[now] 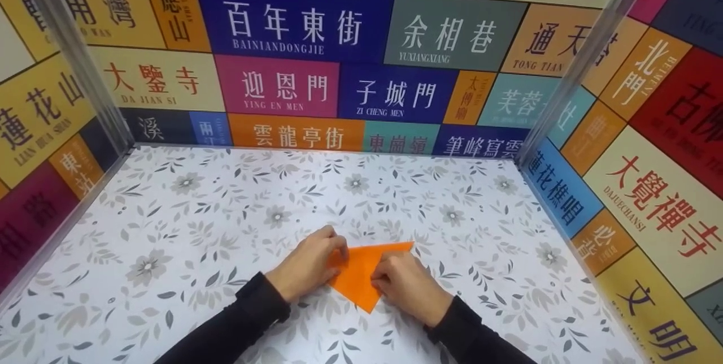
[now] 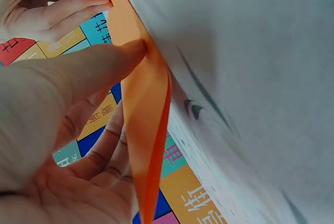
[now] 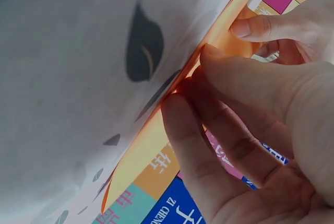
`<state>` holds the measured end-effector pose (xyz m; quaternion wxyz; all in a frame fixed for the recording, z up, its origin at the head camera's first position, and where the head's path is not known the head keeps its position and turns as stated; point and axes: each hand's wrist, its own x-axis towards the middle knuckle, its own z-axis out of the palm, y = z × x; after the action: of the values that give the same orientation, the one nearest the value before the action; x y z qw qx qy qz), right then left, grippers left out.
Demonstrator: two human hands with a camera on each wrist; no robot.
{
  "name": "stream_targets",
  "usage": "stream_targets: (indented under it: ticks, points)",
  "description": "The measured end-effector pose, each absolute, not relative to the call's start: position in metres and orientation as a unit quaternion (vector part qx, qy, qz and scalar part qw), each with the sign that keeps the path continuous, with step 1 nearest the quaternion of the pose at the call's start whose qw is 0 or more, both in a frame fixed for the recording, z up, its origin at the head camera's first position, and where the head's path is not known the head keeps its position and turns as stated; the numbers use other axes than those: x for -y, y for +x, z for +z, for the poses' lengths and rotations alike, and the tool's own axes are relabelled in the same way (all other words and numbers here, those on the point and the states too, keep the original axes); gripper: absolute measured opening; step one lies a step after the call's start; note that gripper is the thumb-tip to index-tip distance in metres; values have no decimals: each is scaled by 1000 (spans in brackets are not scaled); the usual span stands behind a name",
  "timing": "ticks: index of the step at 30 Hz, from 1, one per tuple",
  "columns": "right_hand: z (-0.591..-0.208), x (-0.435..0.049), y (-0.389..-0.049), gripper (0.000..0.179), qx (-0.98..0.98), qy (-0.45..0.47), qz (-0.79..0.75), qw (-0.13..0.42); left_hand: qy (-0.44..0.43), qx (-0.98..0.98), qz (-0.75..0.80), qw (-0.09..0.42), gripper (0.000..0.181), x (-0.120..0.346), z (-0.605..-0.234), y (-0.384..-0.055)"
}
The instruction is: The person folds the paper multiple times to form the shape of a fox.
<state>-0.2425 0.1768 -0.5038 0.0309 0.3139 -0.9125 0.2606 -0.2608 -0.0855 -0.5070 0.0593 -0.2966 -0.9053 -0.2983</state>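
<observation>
A folded sheet of orange paper (image 1: 360,278), roughly triangular with one corner toward me, lies on the table between both hands. My left hand (image 1: 312,259) pinches its left part, the thumb on the near face and the fingers behind, as the left wrist view shows. At the right edge, my right hand (image 1: 409,285) pinches the paper between thumb and fingertips. In the left wrist view, the layers of the orange paper (image 2: 143,125) stand slightly apart at one end. The right wrist view shows the lower edge of the paper (image 3: 141,153) against the table surface.
A white table surface (image 1: 277,183) with a grey leaf and flower print lies around the hands. Panels with coloured name signs (image 1: 294,25) rise at the back, left and right. Clear strips (image 1: 582,53) run up the back corners.
</observation>
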Motion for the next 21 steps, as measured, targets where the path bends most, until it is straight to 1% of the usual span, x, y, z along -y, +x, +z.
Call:
stream_targets:
  ticks: [6, 13, 18, 21]
  points:
    - [-504, -174, -242, 14, 902, 338, 264, 48, -292, 901, -310, 79, 28, 87, -506, -262]
    - [-505, -173, -242, 17, 898, 343, 269, 62, -298, 888, -334, 104, 22, 87, -504, -266]
    - [-506, -175, -241, 15, 899, 337, 272, 71, -292, 886, -343, 111, 18, 85, -501, -267]
    - [-503, -176, -241, 13, 899, 337, 268, 86, -281, 889, -343, 114, 17, 86, -499, -267]
